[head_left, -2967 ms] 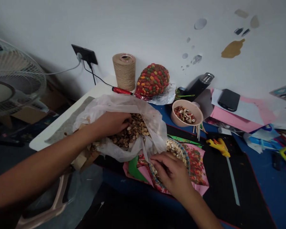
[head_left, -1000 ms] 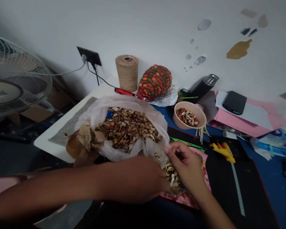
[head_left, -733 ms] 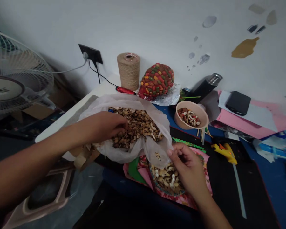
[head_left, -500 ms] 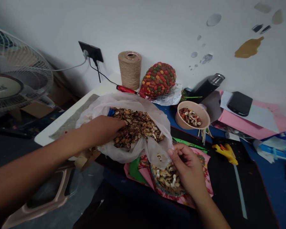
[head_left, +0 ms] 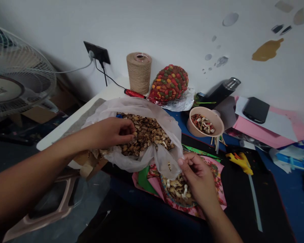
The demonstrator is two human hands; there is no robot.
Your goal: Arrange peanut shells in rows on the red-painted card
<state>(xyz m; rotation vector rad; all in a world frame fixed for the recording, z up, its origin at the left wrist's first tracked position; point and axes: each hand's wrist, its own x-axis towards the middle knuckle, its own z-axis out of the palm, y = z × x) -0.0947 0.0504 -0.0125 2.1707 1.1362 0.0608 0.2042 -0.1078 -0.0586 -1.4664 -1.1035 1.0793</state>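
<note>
A clear plastic bag [head_left: 164, 158] full of brown nut shells [head_left: 147, 135] lies open on the table's left part. My left hand [head_left: 111, 131] is inside the bag, fingers pinched together on shells. My right hand [head_left: 197, 175] rests over a round disc [head_left: 177, 189] partly covered with pale shells, which lies on flowered pink paper [head_left: 215, 189]. Its fingers are curled near the bag's lower edge; what they hold is hidden.
A twine spool [head_left: 139, 72], a shell-covered colourful ball [head_left: 169, 84], a tan bowl of shells [head_left: 205, 121], a black flask [head_left: 221, 91], a phone [head_left: 254, 109], pink sheets [head_left: 263, 130] and a yellow glue gun [head_left: 239, 160] crowd the table. A fan [head_left: 15, 81] stands at left.
My left hand went from the bag to the disc beside my right hand, then back into the bag, where it now pinches shells. The right hand stayed over the disc.
</note>
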